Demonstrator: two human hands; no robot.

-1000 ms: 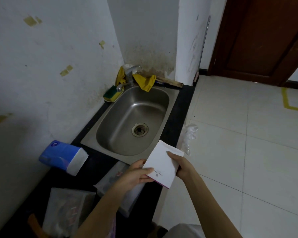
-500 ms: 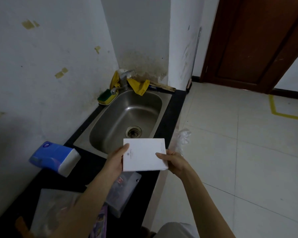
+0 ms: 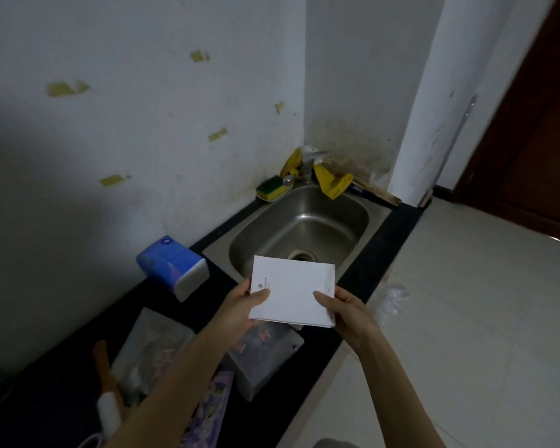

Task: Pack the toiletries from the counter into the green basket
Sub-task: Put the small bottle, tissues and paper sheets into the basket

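Both hands hold a flat white rectangular box [image 3: 291,291] in the air above the black stone counter [image 3: 385,250], at the near rim of the oval stainless-steel sink [image 3: 340,218] — its far edge hides part of the drain. The left hand [image 3: 240,307] grips the box's left edge, thumb pressed on top just beside a small printed mark, the fingers tucked underneath. The right hand [image 3: 345,310] grips the right edge the same way, thumb on the top face and fingers curled below. The box lies nearly level, broad face up.

Under the box and the forearms, on the counter, lies a clear plastic pouch [image 3: 265,360] with small coloured items inside. A second clear pouch [image 3: 152,344] lies near it on the left. Further left, by the white wall, a blue plastic-wrapped tissue pack [image 3: 172,268] rests tilted. A purple patterned packet [image 3: 215,402] shows beside the left forearm, and a white-tipped bottle [image 3: 109,412] stands or leans — too dark to tell — at the bottom left.

At the sink's far corner sit a green-and-yellow sponge [image 3: 272,185], a metal tap [image 3: 307,163] and a yellow cloth [image 3: 332,184] draped over the rim. A crumpled clear plastic bag [image 3: 390,299] shows at the counter's floor-side edge, just right of the right hand.
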